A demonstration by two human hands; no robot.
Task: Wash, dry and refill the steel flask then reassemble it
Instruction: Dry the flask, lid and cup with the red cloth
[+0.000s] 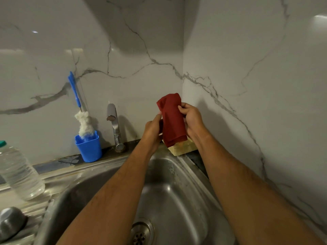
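Left hand (153, 129) and right hand (192, 119) both grip red cloth (172, 119), held upright above steel sink (177, 188).

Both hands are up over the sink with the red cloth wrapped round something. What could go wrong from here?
1. The red cloth hides whatever it wraps; held only by the left hand and right hand above the sink, it might slip and drop into the basin.
2. The cloth's loose lower edge hangs close to the yellow sponge, so it may pick up moisture or soap there.
3. The clear plastic bottle stands near the sink edge, where an elbow might knock it.
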